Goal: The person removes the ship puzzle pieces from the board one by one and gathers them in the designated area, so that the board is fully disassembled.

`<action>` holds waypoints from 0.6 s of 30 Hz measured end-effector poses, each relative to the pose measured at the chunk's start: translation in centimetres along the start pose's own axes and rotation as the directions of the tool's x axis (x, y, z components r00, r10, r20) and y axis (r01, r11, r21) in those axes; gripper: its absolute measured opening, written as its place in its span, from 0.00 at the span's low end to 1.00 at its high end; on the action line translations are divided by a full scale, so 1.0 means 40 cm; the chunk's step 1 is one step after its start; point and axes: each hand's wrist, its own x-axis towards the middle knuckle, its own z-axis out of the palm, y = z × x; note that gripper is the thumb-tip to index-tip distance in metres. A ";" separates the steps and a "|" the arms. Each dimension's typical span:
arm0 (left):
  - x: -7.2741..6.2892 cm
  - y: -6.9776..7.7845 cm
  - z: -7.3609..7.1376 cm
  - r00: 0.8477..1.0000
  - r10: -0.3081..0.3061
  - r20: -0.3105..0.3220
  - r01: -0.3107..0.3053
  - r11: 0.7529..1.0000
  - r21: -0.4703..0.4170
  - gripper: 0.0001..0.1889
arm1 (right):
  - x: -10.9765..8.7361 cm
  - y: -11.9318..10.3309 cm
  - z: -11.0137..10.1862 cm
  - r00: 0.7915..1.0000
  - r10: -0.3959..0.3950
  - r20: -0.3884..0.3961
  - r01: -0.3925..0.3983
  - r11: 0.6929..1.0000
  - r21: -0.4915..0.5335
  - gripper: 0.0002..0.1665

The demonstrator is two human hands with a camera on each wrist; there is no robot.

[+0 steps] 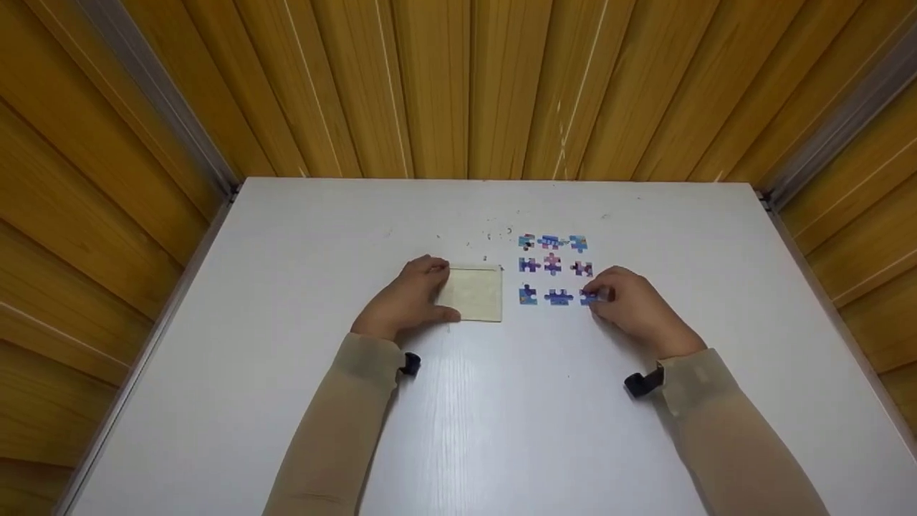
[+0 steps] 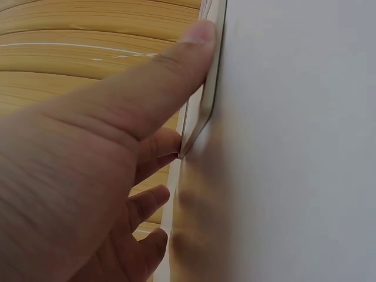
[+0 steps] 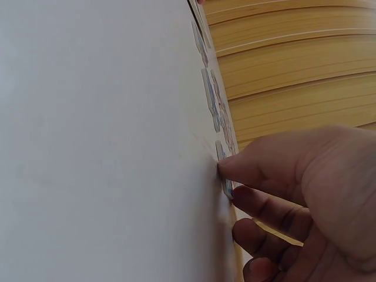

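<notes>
A square cream puzzle tray [image 1: 474, 295] lies flat on the white table. My left hand [image 1: 410, 297] grips it at its left side, thumb at the near edge and fingers at the far edge; the left wrist view shows the thumb [image 2: 170, 70] against the tray's rim [image 2: 212, 88]. To the right, several colourful jigsaw pieces lie apart in three rows. My right hand [image 1: 634, 304] pinches the puzzle piece [image 1: 589, 296] at the near right of this group between thumb and fingertips. In the right wrist view that piece [image 3: 222, 154] is partly covered by the thumb.
Other pieces stay beside it, such as the near middle one [image 1: 558, 297], the near left one [image 1: 528, 294] and the far right one [image 1: 579, 243]. Small dark specks dot the table [image 1: 322, 236] behind the tray. Wood-patterned panels [image 1: 494, 86] rise behind the table.
</notes>
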 end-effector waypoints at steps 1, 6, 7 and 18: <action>0.000 0.001 0.000 1.000 -0.003 0.003 0.003 1.000 0.003 0.51 | -0.001 0.000 0.001 1.000 0.001 0.001 -0.001 1.000 0.003 0.17; 0.000 0.002 0.004 1.000 -0.023 0.018 0.023 1.000 0.019 0.51 | -0.005 0.003 0.006 1.000 0.027 0.010 -0.028 0.999 0.034 0.20; 0.000 0.002 0.005 1.000 -0.024 0.020 0.024 0.999 0.023 0.51 | -0.005 0.003 0.006 1.000 0.029 0.007 -0.029 0.999 0.042 0.20; 0.001 -0.027 0.000 1.000 -0.013 -0.026 0.015 0.998 0.066 0.51 | 0.008 0.018 -0.046 0.999 0.029 -0.027 -0.029 1.000 0.001 0.25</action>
